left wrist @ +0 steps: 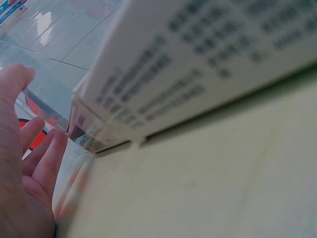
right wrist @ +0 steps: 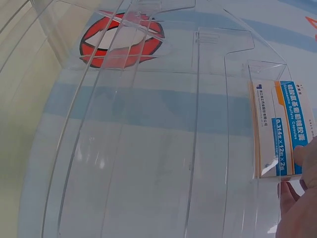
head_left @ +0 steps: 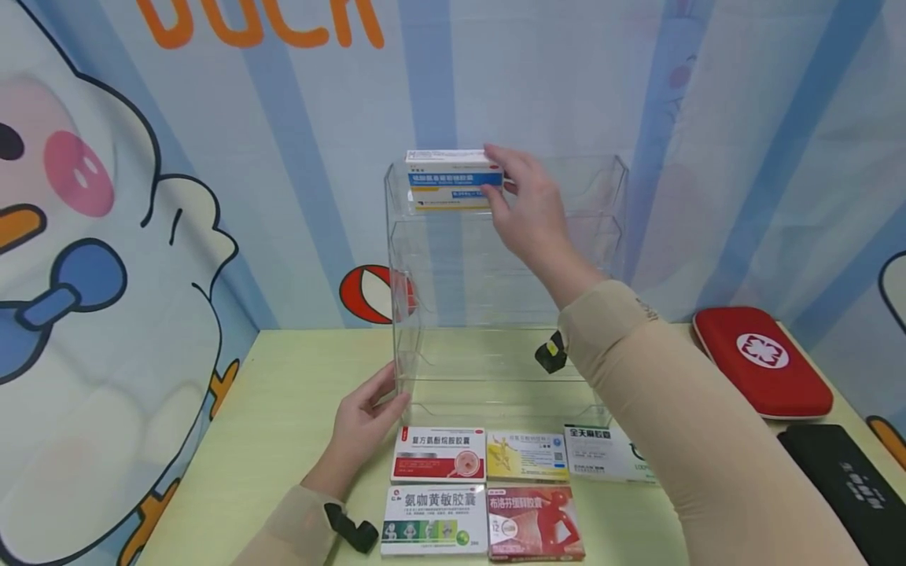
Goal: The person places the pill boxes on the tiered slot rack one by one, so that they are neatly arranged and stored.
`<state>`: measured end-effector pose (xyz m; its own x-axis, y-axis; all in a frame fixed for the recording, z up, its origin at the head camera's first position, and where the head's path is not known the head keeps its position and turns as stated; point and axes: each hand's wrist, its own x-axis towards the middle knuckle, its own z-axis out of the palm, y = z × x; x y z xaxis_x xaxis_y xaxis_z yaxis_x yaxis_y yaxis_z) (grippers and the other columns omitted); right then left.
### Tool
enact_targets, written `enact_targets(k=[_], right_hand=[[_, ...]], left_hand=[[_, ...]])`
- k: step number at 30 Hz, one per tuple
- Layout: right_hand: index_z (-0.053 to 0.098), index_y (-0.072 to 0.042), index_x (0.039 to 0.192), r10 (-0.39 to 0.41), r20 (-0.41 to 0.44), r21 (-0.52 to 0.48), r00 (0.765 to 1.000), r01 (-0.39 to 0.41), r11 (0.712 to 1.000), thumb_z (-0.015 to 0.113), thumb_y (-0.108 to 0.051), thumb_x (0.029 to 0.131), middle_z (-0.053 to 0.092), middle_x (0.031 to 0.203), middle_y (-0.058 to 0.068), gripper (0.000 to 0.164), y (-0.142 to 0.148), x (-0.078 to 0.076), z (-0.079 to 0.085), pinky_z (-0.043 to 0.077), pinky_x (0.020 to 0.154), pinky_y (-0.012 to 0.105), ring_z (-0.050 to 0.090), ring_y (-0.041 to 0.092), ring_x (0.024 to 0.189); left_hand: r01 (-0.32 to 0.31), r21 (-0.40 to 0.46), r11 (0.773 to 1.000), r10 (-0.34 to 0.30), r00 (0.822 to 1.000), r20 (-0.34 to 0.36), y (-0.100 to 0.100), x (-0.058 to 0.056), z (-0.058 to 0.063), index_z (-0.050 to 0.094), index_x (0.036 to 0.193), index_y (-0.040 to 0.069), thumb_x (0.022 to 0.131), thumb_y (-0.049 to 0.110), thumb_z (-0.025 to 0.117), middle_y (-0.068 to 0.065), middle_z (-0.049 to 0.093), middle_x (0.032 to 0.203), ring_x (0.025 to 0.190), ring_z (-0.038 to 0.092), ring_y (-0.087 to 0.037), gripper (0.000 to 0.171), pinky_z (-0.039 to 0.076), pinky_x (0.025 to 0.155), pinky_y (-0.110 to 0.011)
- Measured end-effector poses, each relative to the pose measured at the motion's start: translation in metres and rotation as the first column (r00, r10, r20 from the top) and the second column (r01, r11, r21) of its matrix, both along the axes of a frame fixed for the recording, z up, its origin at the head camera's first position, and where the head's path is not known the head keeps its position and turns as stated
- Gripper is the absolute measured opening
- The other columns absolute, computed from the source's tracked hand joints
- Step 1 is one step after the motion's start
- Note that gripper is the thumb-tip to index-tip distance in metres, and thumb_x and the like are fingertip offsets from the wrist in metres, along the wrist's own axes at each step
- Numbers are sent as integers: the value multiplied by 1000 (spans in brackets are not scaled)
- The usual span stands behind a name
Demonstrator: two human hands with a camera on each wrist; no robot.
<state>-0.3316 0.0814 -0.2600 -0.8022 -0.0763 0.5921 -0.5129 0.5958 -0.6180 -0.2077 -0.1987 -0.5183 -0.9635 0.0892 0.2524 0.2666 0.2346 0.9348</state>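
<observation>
My right hand (head_left: 527, 200) pinches the right end of a white, blue and yellow medicine box (head_left: 446, 179) labelled glucosamine sulfate capsules. The box is upright at the left of the top tier of a clear acrylic display rack (head_left: 510, 365). In the right wrist view, fingers and thumb are at the end of the box (right wrist: 271, 134). Down low, my left hand (head_left: 364, 420) rests against the rack's left side, its fingers fairly straight in the left wrist view. A red-and-white medicine box (head_left: 439, 454) lies close to that hand, before the rack.
Beside it lie a yellow-and-white box (head_left: 527, 456) and a white-and-green box (head_left: 602, 454), partly behind the right sleeve. Nearer are a green-and-white box (head_left: 435, 520) and a red box (head_left: 535, 524). At right lie a red case (head_left: 760, 362) and a black item (head_left: 849, 487).
</observation>
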Motion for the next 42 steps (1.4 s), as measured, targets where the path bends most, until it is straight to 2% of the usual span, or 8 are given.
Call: enact_targets(k=[7, 12, 16, 22, 29, 37, 42], right_hand=[[50, -18, 165, -25, 0, -32, 1000, 25, 999, 68, -17, 110, 52, 167, 10, 58, 2, 11, 1, 55, 120, 28, 61, 25, 144], [54, -14, 162, 18, -49, -90, 999, -23, 996, 72, -16, 107, 55, 162, 10, 57, 4, 25, -3, 57, 119, 32, 63, 26, 141], [56, -10, 159, 64, -88, -128, 994, -75, 989, 75, -13, 105, 60, 155, 15, 57, 8, 34, -13, 59, 117, 38, 65, 31, 137], [54, -4, 159, 128, -69, -148, 989, -137, 979, 78, -13, 103, 60, 155, 19, 61, 18, 53, -38, 60, 116, 45, 66, 37, 137], [52, -5, 160, 164, -54, -133, 985, -170, 976, 80, -12, 102, 62, 155, 21, 65, 37, 73, -75, 60, 115, 50, 68, 41, 136], [49, -6, 163, 154, 7, -47, 988, -153, 987, 83, -12, 99, 64, 155, 15, 73, 64, 108, -120, 60, 114, 44, 69, 34, 136], [51, -8, 162, 122, 58, 28, 991, -124, 992, 86, -16, 97, 68, 149, 14, 74, 75, 134, -146, 61, 112, 47, 71, 33, 133]], left_hand=[[5, 3, 1000, -6, 1000, 21, 0, 0, 2, 56, 162, 18, 105, 14, 76, -4, 61, 164, 149, 62, -31, 61, 59, 108, -19], [3, 6, 1000, -3, 1000, 25, 0, -1, 1, 58, 161, 20, 105, 14, 76, -4, 62, 163, 148, 63, -30, 60, 59, 108, -21], [3, 13, 1000, -4, 1000, 14, 0, -3, 0, 57, 161, 17, 104, 12, 77, -10, 62, 162, 146, 64, -34, 61, 59, 107, -21], [0, 10, 1000, -1, 1000, 28, -2, -2, -1, 56, 162, 18, 105, 13, 76, -11, 62, 163, 146, 64, -35, 61, 59, 107, -20], [-6, 2, 1000, 6, 1000, 9, -3, -1, 0, 56, 162, 16, 104, 12, 76, -12, 62, 162, 146, 64, -38, 61, 59, 106, -20], [16, 41, 999, -15, 999, -32, -4, -2, -3, 55, 161, 6, 102, 3, 75, -21, 61, 160, 145, 62, -44, 62, 59, 104, -17], [25, 41, 999, -24, 999, -41, -5, -2, -2, 56, 161, 9, 102, 4, 76, -18, 62, 161, 146, 62, -43, 62, 60, 104, -18]])
